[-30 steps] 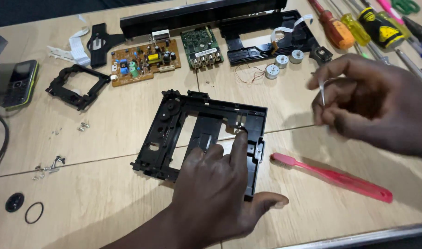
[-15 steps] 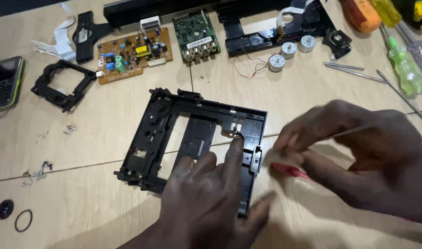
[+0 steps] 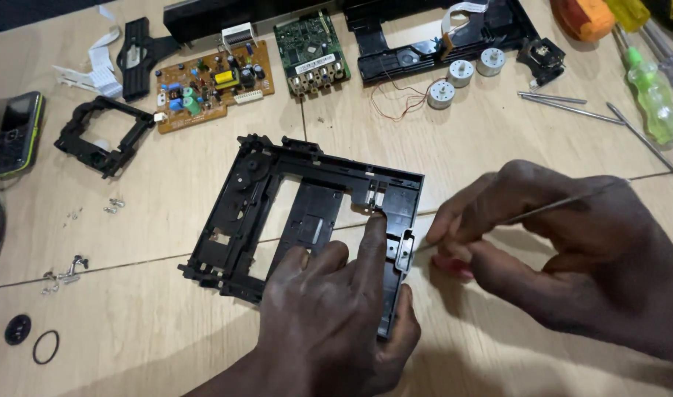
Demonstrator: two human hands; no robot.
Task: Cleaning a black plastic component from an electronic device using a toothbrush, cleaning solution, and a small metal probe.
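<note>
My right hand [image 3: 572,250] has come down from where it hovered over the upper right of the surface [image 3: 167,184] a second ago and now sits just beside the right edge of the black plastic tray frame [image 3: 292,213], its grip closed on a thin metal rod [image 3: 564,202] pinched between thumb and fingers, tip aimed left at the frame's right rail. That puts the tool at the part I am working on, near the small metal clip there. My left hand [image 3: 336,309] has barely shifted: it lies flat on the frame's lower right corner, forefinger stretched up to the notch on the top rail, pressing rather than clasping. The frame lies flat in the middle of the surface, its long axis running from lower left to upper right, slightly skewed to the plank seams. A red-handled tool [image 3: 454,266] peeps out beneath my right fingers.
</note>
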